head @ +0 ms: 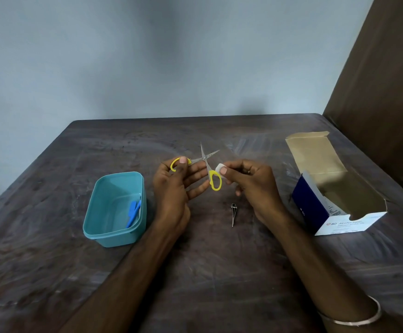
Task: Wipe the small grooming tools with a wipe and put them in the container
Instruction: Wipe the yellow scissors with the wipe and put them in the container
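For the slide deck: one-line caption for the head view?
Left hand holds open yellow-handled scissors; right hand pinches a white wipe beside them, teal plastic container at left.

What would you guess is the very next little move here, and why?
Probably bring the white wipe, pinched in the right hand, onto the blades of the scissors. The left hand holds them spread open, and the wipe sits beside them.

Scissors (206, 164) are showing bright metal blades and glossy yellow plastic loops; the tub (114, 210) is looking smooth teal plastic, the table (195, 260) worn matt wood, the box (335, 188) cardboard.
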A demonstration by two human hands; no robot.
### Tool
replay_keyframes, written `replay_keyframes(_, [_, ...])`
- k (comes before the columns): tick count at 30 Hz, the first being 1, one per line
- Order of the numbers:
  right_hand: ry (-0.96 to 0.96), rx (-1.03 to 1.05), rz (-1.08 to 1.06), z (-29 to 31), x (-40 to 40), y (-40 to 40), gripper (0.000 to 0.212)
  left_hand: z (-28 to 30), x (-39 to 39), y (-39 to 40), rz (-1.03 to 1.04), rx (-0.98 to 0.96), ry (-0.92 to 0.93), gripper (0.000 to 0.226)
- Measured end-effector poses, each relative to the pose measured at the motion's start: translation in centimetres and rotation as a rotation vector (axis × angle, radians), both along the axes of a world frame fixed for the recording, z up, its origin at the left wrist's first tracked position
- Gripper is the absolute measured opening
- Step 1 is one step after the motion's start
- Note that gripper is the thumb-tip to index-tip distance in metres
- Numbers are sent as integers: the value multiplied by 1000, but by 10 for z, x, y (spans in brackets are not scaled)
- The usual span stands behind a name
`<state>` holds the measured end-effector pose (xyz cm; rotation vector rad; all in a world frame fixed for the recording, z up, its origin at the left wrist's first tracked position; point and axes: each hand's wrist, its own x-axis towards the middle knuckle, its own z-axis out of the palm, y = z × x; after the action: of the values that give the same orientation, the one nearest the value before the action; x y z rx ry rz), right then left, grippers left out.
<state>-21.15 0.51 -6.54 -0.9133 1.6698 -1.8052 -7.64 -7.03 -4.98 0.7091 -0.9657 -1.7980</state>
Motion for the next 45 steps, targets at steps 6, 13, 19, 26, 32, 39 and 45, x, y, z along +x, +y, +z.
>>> replay_keyframes(6, [-195, -13, 186, 2, -1, 1, 11, -1, 1, -4, -15, 46, 10, 10])
replay_keyframes(13, [-294, 30, 248, 3, -1, 2, 11, 0, 4, -7, -39, 71, 16, 8])
replay_keyframes(19, [-360, 11, 266, 3, 0, 2, 14, 0, 4, -7, -69, 96, 34, 9])
replay_keyframes(26, [-396, 8, 341, 8, -1, 5, 39, 2, 6, -6, -102, 121, 68, 10])
replay_keyframes(32, [-436, -47, 303, 8, -3, 6, 41, -3, 4, -5, -143, 129, 80, 9])
replay_keyframes(39, [-568, -126, 267, 9, -5, 6, 29, -7, 3, -3, 25, -119, -91, 38])
replay_keyframes(45, [-653, -181, 266, 9, -4, 7, 19, -14, 7, 1, 120, -844, -449, 57])
